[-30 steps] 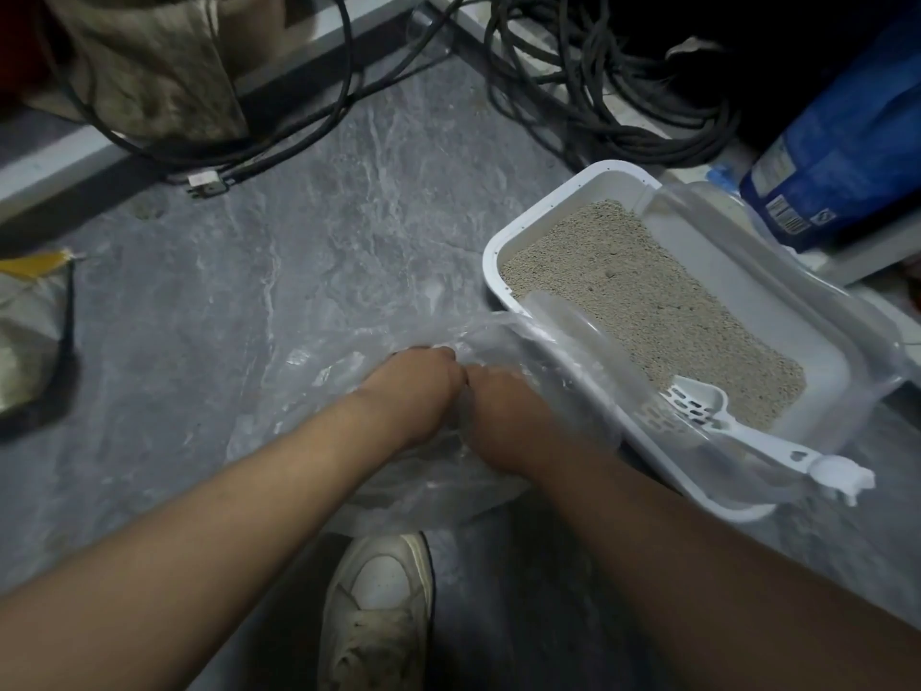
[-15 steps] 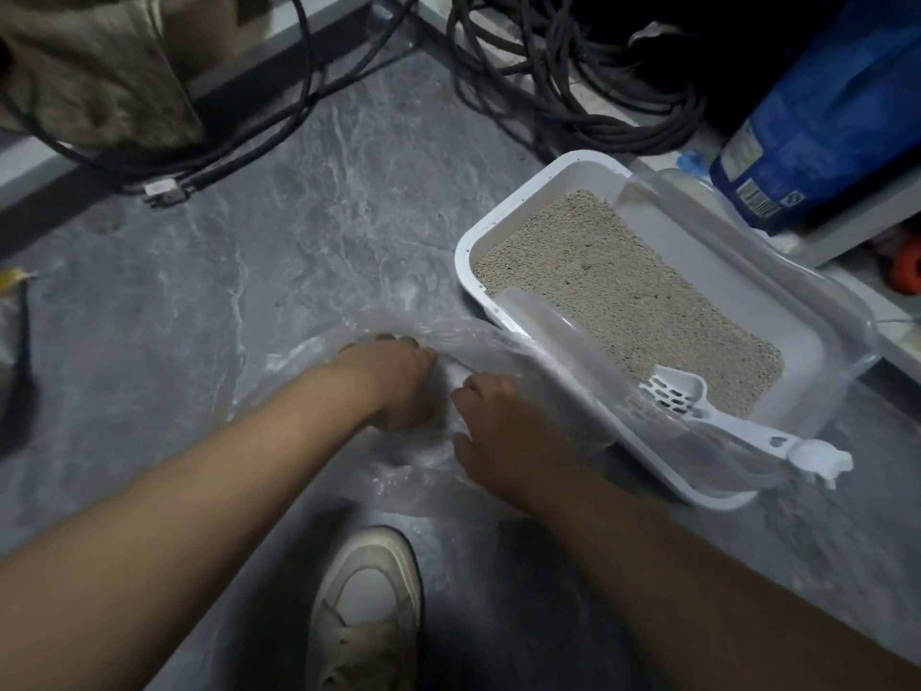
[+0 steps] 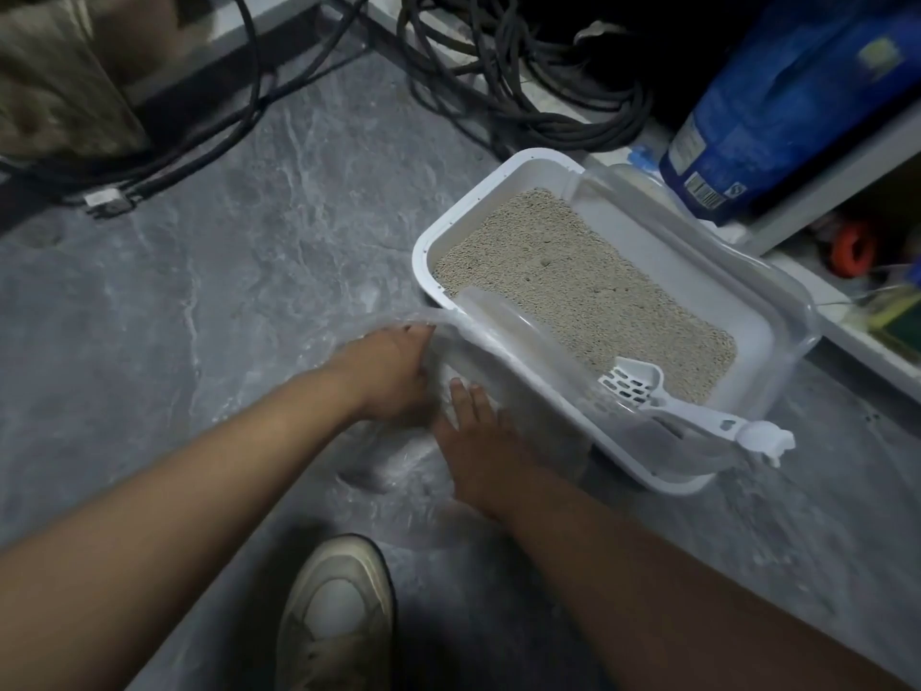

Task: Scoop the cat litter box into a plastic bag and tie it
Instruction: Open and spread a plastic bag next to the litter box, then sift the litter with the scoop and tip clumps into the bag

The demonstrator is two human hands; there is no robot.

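Two hands work a clear plastic bag (image 3: 398, 471) on the floor beside the litter box (image 3: 423, 251): the left hand (image 3: 386, 376) grips its raised edge, the right hand (image 3: 478, 441) lies flat-fingered on it (scoop (image 3: 643, 391) resting in the litter).

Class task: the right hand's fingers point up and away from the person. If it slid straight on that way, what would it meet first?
Probably the clear plastic bag its fingers already reach into, then the litter box wall; depth is unclear.
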